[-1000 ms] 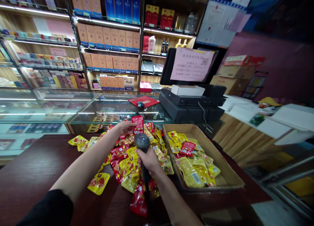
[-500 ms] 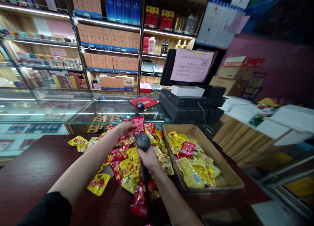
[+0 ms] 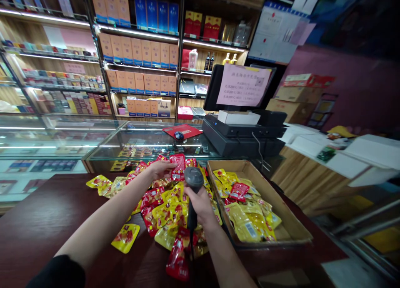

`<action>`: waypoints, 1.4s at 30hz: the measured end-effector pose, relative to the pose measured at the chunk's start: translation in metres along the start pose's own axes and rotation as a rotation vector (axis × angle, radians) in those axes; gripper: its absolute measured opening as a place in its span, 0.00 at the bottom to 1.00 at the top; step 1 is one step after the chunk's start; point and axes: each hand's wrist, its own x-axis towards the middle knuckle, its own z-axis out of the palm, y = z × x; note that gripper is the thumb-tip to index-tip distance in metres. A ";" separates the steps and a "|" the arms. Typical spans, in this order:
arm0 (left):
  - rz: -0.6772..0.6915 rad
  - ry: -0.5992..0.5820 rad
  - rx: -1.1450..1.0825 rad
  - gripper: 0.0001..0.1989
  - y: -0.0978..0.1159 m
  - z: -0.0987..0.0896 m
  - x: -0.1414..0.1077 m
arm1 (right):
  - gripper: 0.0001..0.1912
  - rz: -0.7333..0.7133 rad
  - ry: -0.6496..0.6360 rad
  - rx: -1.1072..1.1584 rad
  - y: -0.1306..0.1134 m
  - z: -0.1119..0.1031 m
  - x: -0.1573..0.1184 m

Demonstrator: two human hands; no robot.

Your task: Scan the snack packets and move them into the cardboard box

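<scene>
A red snack packet [image 3: 177, 166] is pinched by its left edge in my left hand [image 3: 161, 170], above the far side of the pile. My right hand [image 3: 200, 204] is wrapped round the handle of a black barcode scanner [image 3: 193, 178], whose head points away toward that packet. Under both hands spreads a heap of yellow and red snack packets [image 3: 167, 209]. To the right stands a shallow cardboard box [image 3: 292, 234] with more packets in it. One yellow packet [image 3: 126, 238] lies apart at the near left, beside the heap.
The dark red table [image 3: 46, 221] meets a glass display counter [image 3: 146, 134]. On the counter are a red mat with a mouse [image 3: 179, 135] and a till with a monitor [image 3: 240, 86]. Boxed goods fill the shelves behind. White boxes [image 3: 371, 150] stand at the right.
My right hand has moved the scanner a little to the right, and its blue light no longer shows. The red packet in my left hand has shifted slightly right and down.
</scene>
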 end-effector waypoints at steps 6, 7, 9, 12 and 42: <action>-0.004 -0.154 -0.085 0.14 -0.033 0.040 -0.017 | 0.12 0.033 0.119 0.206 -0.014 -0.044 -0.001; -0.013 -0.169 -0.109 0.14 -0.035 0.051 -0.020 | 0.14 0.060 0.140 0.246 -0.016 -0.052 -0.003; -0.011 -0.187 -0.163 0.14 -0.037 0.076 -0.023 | 0.17 0.094 0.192 0.294 -0.021 -0.069 -0.006; -0.004 -0.272 -0.225 0.14 -0.038 0.117 -0.024 | 0.21 0.099 0.256 0.340 -0.030 -0.101 -0.011; 0.077 -0.193 -0.288 0.20 -0.042 0.091 -0.048 | 0.20 -0.002 0.151 0.191 -0.031 -0.125 -0.024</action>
